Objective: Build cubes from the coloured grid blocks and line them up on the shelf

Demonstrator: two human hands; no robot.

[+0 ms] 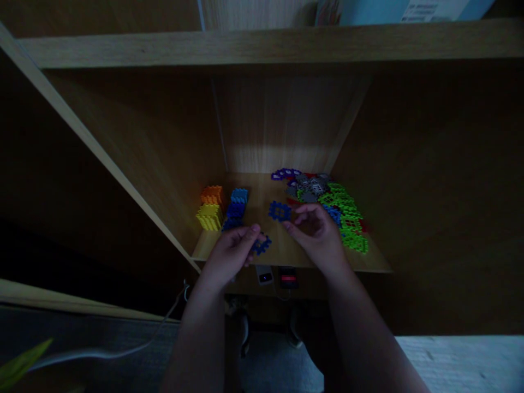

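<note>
Between the thumb and fingers of my left hand [234,248] is a dark blue notched plastic building tile [262,245], held tilted. My right hand [317,233] pinches a blue window-patterned building tile [280,211] by its right edge, above the shelf board. The two tiles are apart. Just beyond my left hand stand stacks of dark blue tiles [236,210] and lighter blue tiles [239,195]. Further left are a yellow stack [210,217] and an orange stack [212,195]. A loose heap of green tiles [344,204] and grey tiles [315,185] lies beyond and beside my right hand.
Purple tiles [285,173] lie at the back of the shelf board [257,188]. Cabinet walls enclose both sides, and an upper shelf edge [262,48] crosses above. Below the board are a small white device [265,274] and a black device with a red strip [288,278].
</note>
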